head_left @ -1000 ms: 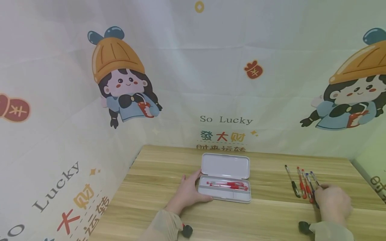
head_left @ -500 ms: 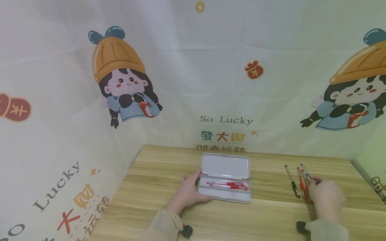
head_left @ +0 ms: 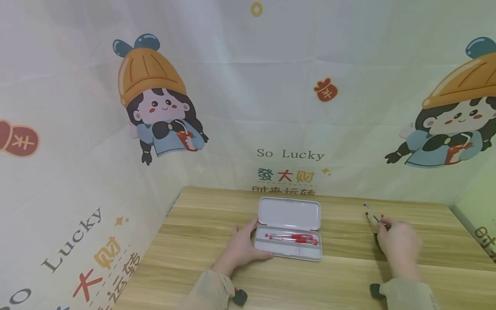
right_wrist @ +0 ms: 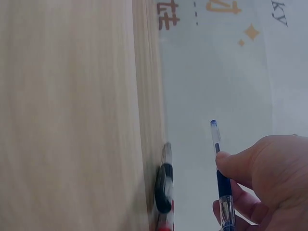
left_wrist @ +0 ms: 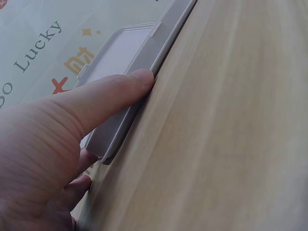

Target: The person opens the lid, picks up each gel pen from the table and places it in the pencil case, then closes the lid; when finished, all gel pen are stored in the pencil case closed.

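Observation:
An open white pencil case (head_left: 280, 248) stands on the table with its lid tipped back. Two red pens (head_left: 292, 238) lie in its rear compartment. My left hand (head_left: 242, 246) holds the case at its left end; in the left wrist view the thumb (left_wrist: 137, 79) presses on the front wall. Off to the right, my right hand (head_left: 401, 245) pinches a blue pen (right_wrist: 224, 185) between thumb and fingers, raised off the table. A black pen (right_wrist: 164, 187) lies below it. Red shows beside that pen, from pens (right_wrist: 166, 225) mostly hidden by the right hand.
The wood-grain table (head_left: 341, 275) reaches back to a printed cloth (head_left: 224, 107) hanging behind and at the sides. A small divider splits the front compartment of the case. Dark wrist cameras (head_left: 240, 297) sit at both cuffs.
My right hand has lifted the blue pen from the right of the pens and carried it left, over the red and black pens. The left hand and the case stay put.

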The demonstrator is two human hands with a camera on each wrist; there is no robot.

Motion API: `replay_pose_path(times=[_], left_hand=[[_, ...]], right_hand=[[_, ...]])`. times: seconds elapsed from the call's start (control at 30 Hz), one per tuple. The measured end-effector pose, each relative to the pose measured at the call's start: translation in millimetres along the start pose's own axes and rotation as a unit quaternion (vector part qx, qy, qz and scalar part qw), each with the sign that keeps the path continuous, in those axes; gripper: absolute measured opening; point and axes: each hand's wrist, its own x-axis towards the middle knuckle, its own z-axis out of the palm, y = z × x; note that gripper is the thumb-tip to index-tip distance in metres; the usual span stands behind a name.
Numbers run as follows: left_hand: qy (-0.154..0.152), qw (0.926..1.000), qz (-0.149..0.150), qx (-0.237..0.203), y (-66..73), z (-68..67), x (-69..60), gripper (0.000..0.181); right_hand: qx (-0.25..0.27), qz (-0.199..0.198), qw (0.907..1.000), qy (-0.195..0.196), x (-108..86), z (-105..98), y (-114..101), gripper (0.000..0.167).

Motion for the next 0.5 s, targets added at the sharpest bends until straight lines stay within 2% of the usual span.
replay_pose_path(times=[0.27, 0.5], left_hand=[[-0.001, 1.0, -0.001, 0.002, -1.8, 0.1, 1.3, 0.124], [-0.003, 1.0, -0.001, 0.002, -2.2, 0.3, 1.4, 0.123]], right_hand=[[0.012, -0.04, 0.9991, 0.007, -5.5, 9.3, -20.9, 0.035], [0.023, -0.09, 0.9944, 0.049, -11.2, 20.2, -37.0, 0.03]])
